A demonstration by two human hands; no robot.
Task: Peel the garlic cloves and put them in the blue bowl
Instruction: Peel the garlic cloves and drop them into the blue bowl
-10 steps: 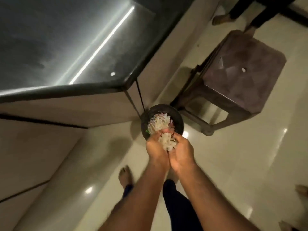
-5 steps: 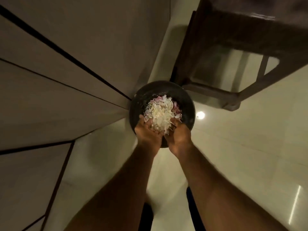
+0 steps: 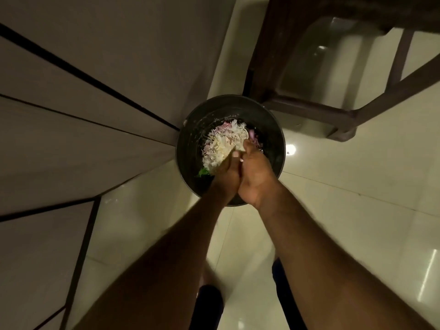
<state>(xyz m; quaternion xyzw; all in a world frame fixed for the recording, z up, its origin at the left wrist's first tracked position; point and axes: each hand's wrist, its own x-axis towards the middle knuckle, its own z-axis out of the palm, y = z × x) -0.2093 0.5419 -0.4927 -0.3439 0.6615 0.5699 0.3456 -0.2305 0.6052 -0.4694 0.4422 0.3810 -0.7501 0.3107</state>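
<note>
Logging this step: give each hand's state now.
Left hand: open, peels against it over the bin.
Right hand: beside it, fingers hidden, cannot tell.

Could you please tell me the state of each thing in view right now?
Left hand: fingers extended, pressed against the peels, over the bin.
Right hand: back up, against the left hand; fingers hidden.
Peels: loose heap, inside the bin.
Bin: uncovered, upright on the floor.
Stool: upright, beside the bin.
</note>
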